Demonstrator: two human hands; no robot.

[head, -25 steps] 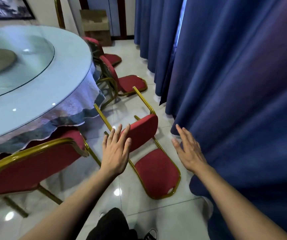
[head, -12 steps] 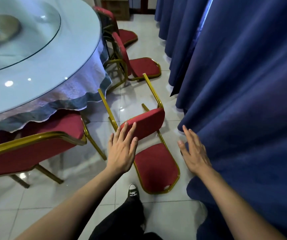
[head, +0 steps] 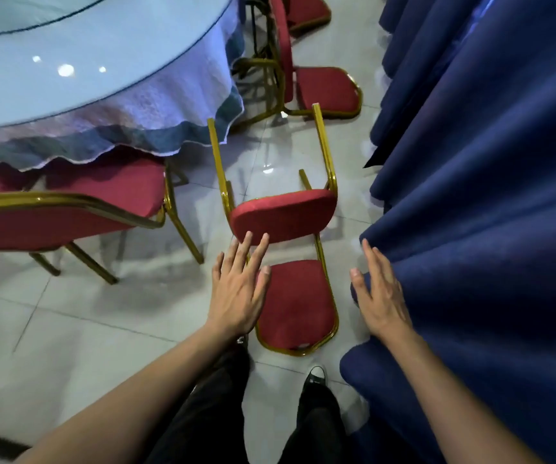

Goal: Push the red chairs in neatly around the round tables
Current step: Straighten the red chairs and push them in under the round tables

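Note:
A red chair with a gold frame (head: 298, 299) lies tipped over on its back on the tiled floor, legs pointing toward the round table (head: 95, 68). My left hand (head: 239, 286) hovers open over the chair's left side, fingers spread near the seat cushion's edge. My right hand (head: 379, 296) is open too, to the right of the chair and against the blue curtain. Neither hand grips anything. Another red chair (head: 69, 212) stands tucked under the table at the left. A further one (head: 323, 88) lies tipped over beyond the fallen chair.
Heavy blue curtains (head: 487, 195) fill the right side, leaving a narrow aisle of floor. A white and blue tablecloth (head: 156, 128) hangs off the table edge. My legs and a black sneaker (head: 315, 375) are just below the fallen chair.
The view has moved closer and tilted down over the fallen chair. Both hands have stayed open and lowered toward it, the left nearer the cushion edge.

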